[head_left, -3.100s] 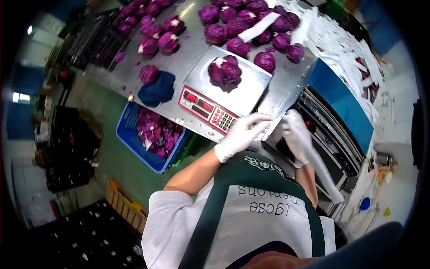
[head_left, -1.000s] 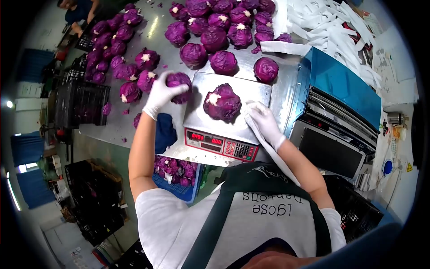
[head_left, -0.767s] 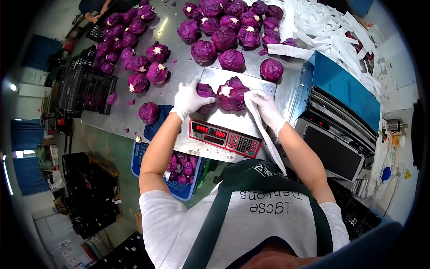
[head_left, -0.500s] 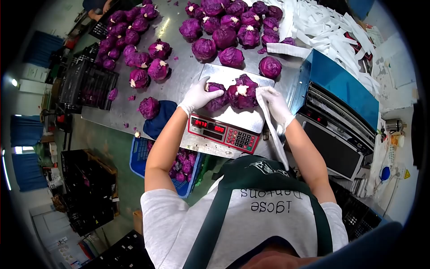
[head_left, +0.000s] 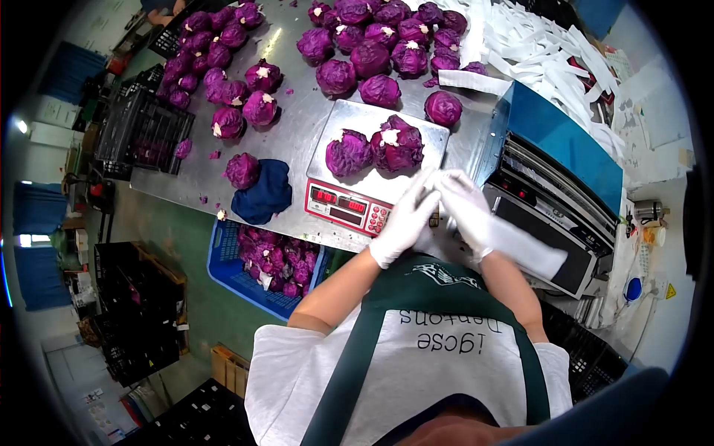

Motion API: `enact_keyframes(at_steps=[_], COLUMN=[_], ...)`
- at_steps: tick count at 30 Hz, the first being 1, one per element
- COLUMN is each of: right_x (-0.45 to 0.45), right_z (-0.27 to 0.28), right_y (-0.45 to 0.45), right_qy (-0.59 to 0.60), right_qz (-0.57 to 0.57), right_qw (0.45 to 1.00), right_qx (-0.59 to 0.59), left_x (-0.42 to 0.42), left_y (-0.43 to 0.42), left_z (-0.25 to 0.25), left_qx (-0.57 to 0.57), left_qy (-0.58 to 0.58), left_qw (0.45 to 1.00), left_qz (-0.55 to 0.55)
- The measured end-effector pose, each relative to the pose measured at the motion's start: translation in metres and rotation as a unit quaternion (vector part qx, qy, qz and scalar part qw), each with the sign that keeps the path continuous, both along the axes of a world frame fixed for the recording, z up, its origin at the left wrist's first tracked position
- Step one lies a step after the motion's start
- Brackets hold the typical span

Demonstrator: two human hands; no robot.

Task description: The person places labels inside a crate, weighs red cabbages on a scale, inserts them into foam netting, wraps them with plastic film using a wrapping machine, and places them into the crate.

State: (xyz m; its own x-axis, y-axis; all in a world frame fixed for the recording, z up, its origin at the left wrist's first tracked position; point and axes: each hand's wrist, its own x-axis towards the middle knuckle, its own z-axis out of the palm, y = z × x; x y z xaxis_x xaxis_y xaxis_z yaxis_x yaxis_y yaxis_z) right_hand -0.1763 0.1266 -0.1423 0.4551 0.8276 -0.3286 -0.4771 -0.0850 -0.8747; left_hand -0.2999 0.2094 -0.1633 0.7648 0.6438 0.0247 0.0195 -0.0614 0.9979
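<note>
Two red cabbages, the left one (head_left: 348, 154) and the right one (head_left: 398, 146), rest side by side on the metal pan (head_left: 338, 119) of a digital scale with a red front panel (head_left: 335, 207). In front of the pan, near the scale's right side, my gloved hands come together. My left hand (head_left: 405, 219) has its fingers closed; whatever they pinch is hidden. My right hand (head_left: 465, 208) is closed on a long white strip (head_left: 532, 249), which sticks out to the right, blurred by motion. Neither hand touches the cabbages.
More red cabbages (head_left: 372, 58) cover the back of the metal table. A blue-topped machine (head_left: 565, 149) stands on the right, with a pile of white strips (head_left: 543, 52) behind. A dark blue cloth (head_left: 264, 193) lies left of the scale, above a blue crate (head_left: 223, 260) of cabbage pieces.
My left hand has let go of the left cabbage and moved right and towards me. My right hand has drawn back from the right cabbage with the strip, which now swings out rightward.
</note>
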Motion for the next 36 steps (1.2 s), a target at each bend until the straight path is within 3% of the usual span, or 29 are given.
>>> enact_keyframes(at_steps=[2,3,6,7,8,9,10,11,14,16,19,21,22,24,25,26,27,29,30,31,32,34,35,36], right_x=[-0.022,-0.021,-0.001,0.006,0.008,0.013,0.014,0.006,-0.003,-0.012,0.009,0.028,0.033,0.044,0.050,0.059,0.066,0.066,0.066,0.067,0.063,0.050,0.052,0.048], right_z=[0.019,0.003,-0.006,-0.003,-0.012,-0.020,-0.015,0.016,-0.029,-0.022,-0.024,-0.031,-0.038,-0.001,-0.003,-0.008,-0.021,-0.011,-0.008,-0.015,-0.017,-0.016,-0.027,-0.039], right_y=[-0.007,-0.011,-0.023,-0.030,-0.033,-0.037,-0.037,-0.038,-0.053,-0.059,-0.077,-0.084,-0.078,-0.061,-0.057,-0.056,-0.055,-0.051,-0.049,-0.047,-0.043,-0.028,-0.016,-0.003], right_qy=[-0.020,-0.160,-0.230,-0.563,-0.120,0.091,0.299,0.407,0.496,0.616,0.362,0.193,0.205,0.181,0.238,0.295,0.359,0.393,0.409,0.423,0.391,0.076,-0.066,-0.113], right_qz=[-0.070,-0.089,-0.124,-0.094,-0.119,-0.112,-0.096,-0.069,0.041,0.150,0.242,0.236,0.170,0.080,0.070,0.060,0.059,0.053,0.051,0.108,0.107,0.154,0.145,0.080], right_qw=[0.996,0.982,0.963,0.821,0.977,0.977,0.932,0.905,0.864,0.753,0.880,0.937,0.939,0.957,0.942,0.924,0.891,0.884,0.879,0.866,0.897,0.981,0.987,0.990], right_qx=[0.048,0.049,0.073,0.030,0.128,0.156,0.182,0.106,0.075,0.174,0.190,0.173,0.219,0.212,0.226,0.238,0.271,0.249,0.238,0.243,0.173,0.092,-0.006,0.011], left_x=[0.003,-0.004,-0.011,-0.013,-0.015,-0.016,-0.014,-0.012,-0.005,-0.007,-0.012,-0.017,-0.031,-0.039,-0.043,-0.045,-0.040,-0.034,-0.033,-0.032,-0.031,-0.037,-0.043,-0.051], left_y=[-0.017,-0.014,-0.010,-0.011,-0.012,-0.015,-0.016,-0.016,-0.004,0.010,0.019,0.012,0.015,-0.009,-0.013,-0.020,-0.017,-0.010,0.003,0.013,0.021,0.035,0.041,0.046], left_z=[0.014,0.017,0.003,0.003,0.003,-0.003,0.001,0.006,0.021,0.016,-0.009,0.022,0.007,-0.004,-0.007,-0.002,-0.004,0.013,0.008,0.003,0.006,0.025,0.028,0.031], left_qx=[-0.208,-0.147,-0.130,-0.121,-0.114,-0.162,-0.209,-0.307,-0.543,-0.636,-0.677,-0.668,-0.684,-0.616,-0.498,-0.466,-0.766,-0.571,-0.454,-0.413,-0.369,-0.511,-0.610,-0.587], left_qy=[-0.100,-0.043,-0.036,-0.067,-0.035,-0.049,-0.062,-0.109,-0.227,-0.255,-0.200,-0.107,-0.123,-0.047,0.019,-0.009,-0.095,-0.135,-0.167,-0.198,-0.227,-0.287,-0.323,-0.294], left_qw=[0.973,0.988,0.990,0.990,0.993,0.986,0.976,0.945,0.808,0.727,0.706,0.732,0.693,0.751,0.806,0.833,0.587,0.777,0.833,0.864,0.889,0.806,0.719,0.750], left_qz=[0.019,0.017,0.034,0.024,0.016,0.007,0.003,0.010,0.000,-0.034,-0.057,-0.085,-0.190,-0.235,-0.319,-0.297,-0.241,-0.228,-0.270,-0.210,-0.148,-0.083,-0.077,-0.076])
